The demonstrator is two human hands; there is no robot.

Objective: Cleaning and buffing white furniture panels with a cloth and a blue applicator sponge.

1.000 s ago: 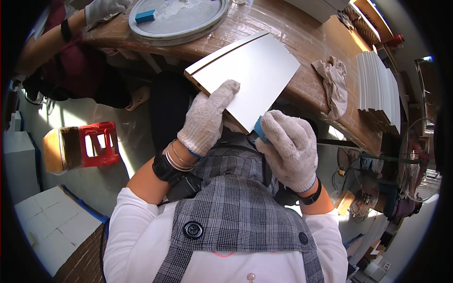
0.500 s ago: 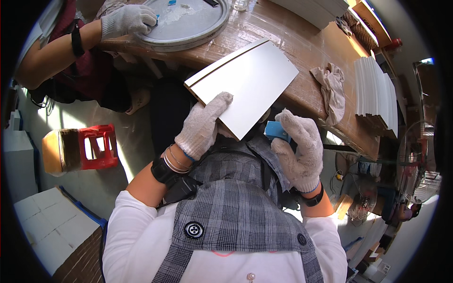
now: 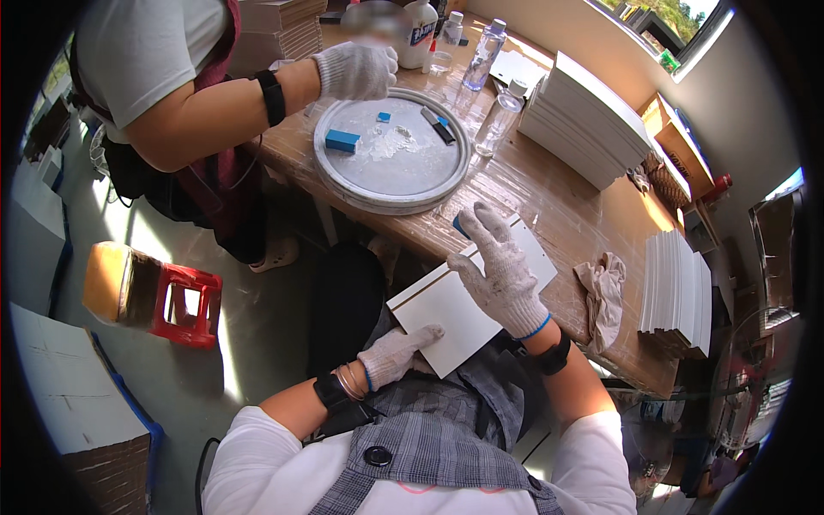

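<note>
My left hand (image 3: 396, 354), in a white knit glove, grips the near left edge of a white board (image 3: 448, 319) with its thumb on top. The board rests tilted over my lap and has a brown groove line across it. My gloved right hand (image 3: 502, 283) is raised over the board's right part. It holds a small blue block (image 3: 461, 226), mostly hidden behind the fingers. Beyond the board, a round grey lid (image 3: 365, 178) on the table carries white paste (image 3: 393, 142), another blue block (image 3: 342, 141), a small blue piece (image 3: 384, 117) and a dark scraper (image 3: 439, 126).
A co-worker's gloved hand (image 3: 359, 72) hovers behind the lid. Clear bottles (image 3: 499, 120), a white bottle (image 3: 419, 34), stacked white boards (image 3: 588, 120), a crumpled cloth (image 3: 602, 296) and upright white panels (image 3: 675, 292) stand or lie on the table (image 3: 549, 202). A red stool (image 3: 190, 305) is at left.
My view has tilted up toward the table. My right hand has moved with its blue block from beside the board to above it. The co-worker's hand has lifted off the lid, leaving a blue block there.
</note>
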